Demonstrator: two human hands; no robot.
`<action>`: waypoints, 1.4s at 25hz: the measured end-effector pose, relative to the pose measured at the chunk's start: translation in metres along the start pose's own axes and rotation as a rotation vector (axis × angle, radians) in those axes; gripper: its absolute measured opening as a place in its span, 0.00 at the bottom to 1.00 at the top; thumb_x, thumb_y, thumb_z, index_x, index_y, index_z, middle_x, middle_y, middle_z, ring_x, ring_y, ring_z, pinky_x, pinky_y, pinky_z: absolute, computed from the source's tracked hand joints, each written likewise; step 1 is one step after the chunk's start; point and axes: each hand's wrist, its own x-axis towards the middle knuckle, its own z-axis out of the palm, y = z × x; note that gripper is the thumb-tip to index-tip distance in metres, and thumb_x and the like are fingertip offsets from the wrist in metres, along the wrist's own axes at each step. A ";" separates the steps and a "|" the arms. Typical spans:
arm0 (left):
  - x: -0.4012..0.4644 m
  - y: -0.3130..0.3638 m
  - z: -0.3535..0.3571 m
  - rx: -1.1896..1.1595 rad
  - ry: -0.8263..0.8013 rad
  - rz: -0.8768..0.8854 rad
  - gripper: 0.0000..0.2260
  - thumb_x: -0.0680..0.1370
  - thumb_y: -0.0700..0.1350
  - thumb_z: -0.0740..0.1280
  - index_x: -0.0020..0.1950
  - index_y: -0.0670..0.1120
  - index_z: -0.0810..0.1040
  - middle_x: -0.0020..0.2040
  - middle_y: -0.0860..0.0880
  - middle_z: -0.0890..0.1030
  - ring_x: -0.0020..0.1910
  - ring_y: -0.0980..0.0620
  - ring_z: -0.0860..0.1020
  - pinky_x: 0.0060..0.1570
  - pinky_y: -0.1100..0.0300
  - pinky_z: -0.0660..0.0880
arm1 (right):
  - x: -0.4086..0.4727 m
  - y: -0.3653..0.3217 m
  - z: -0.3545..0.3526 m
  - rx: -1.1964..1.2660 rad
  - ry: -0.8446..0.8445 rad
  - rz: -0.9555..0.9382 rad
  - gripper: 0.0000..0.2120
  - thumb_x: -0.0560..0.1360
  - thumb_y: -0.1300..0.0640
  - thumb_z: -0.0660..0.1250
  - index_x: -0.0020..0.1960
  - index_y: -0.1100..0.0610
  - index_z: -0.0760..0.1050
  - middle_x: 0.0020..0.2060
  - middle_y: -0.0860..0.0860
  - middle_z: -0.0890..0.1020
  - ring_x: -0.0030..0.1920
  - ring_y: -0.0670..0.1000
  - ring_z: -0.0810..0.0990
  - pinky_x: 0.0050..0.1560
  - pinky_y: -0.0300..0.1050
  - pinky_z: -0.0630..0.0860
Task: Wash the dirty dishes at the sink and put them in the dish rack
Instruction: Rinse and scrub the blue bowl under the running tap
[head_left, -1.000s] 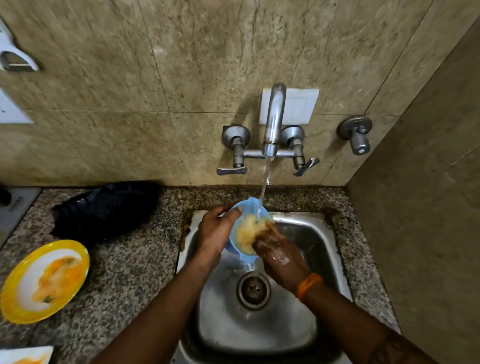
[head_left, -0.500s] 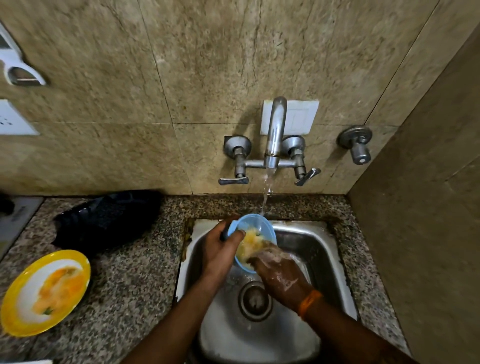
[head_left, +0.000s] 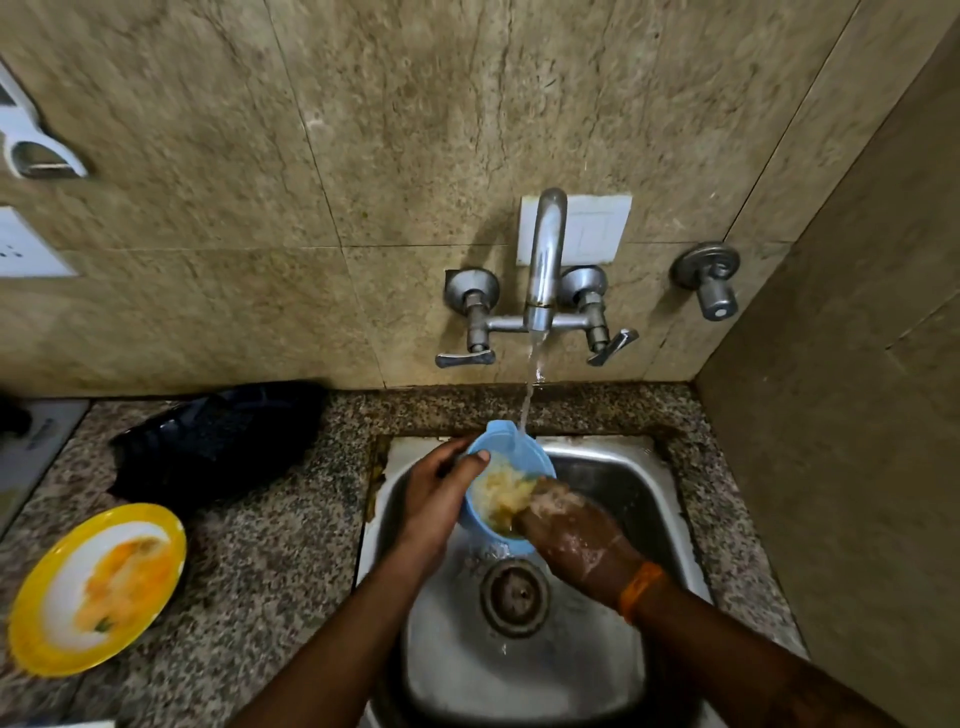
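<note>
Wall: beige marbled tile wall (head_left: 415, 130) behind the sink; it fills more of the view than a second ago, the camera having tipped up slightly.
Counter: speckled granite counter (head_left: 249, 561), left of the basin.
Sink: stainless steel sink (head_left: 649, 493) with a round drain (head_left: 514, 597).
Rack: dark dish rack (head_left: 218, 441) at far left of the counter, by the wall.
Plate: yellow-rimmed white plate (head_left: 93, 587) smeared orange, near left, unmoved.
Tap: chrome wall tap (head_left: 545, 260), water running as before, stream landing on the bowl's far rim.
Bowl: small light-blue plastic bowl (head_left: 506, 483), tilted over the basin, food residue inside; still held there.
Left hand (head_left: 436, 493): grips the bowl's left rim, thumb over the edge.
Right hand (head_left: 576, 535): wet, fingers pressed into the bowl; grip cannot be told. Orange wristband (head_left: 639, 587).
</note>
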 end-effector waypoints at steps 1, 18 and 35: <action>-0.005 0.001 0.008 -0.027 0.021 0.004 0.11 0.77 0.44 0.74 0.59 0.55 0.84 0.56 0.50 0.87 0.55 0.50 0.85 0.56 0.52 0.82 | 0.002 0.005 -0.001 0.010 0.009 0.027 0.18 0.80 0.58 0.67 0.70 0.51 0.76 0.67 0.49 0.79 0.68 0.47 0.76 0.74 0.42 0.67; -0.024 -0.011 0.032 -0.044 0.074 0.021 0.24 0.74 0.45 0.75 0.69 0.55 0.77 0.63 0.52 0.83 0.59 0.54 0.83 0.58 0.53 0.82 | 0.017 -0.048 0.024 0.013 0.183 0.286 0.11 0.76 0.55 0.63 0.55 0.55 0.79 0.41 0.52 0.83 0.41 0.54 0.83 0.39 0.47 0.77; -0.015 -0.020 -0.018 0.127 -0.019 -0.413 0.37 0.68 0.78 0.57 0.63 0.54 0.82 0.57 0.46 0.86 0.52 0.45 0.85 0.32 0.55 0.82 | 0.029 -0.067 0.006 1.388 0.727 1.383 0.10 0.81 0.54 0.67 0.51 0.58 0.84 0.46 0.57 0.87 0.43 0.55 0.85 0.36 0.47 0.81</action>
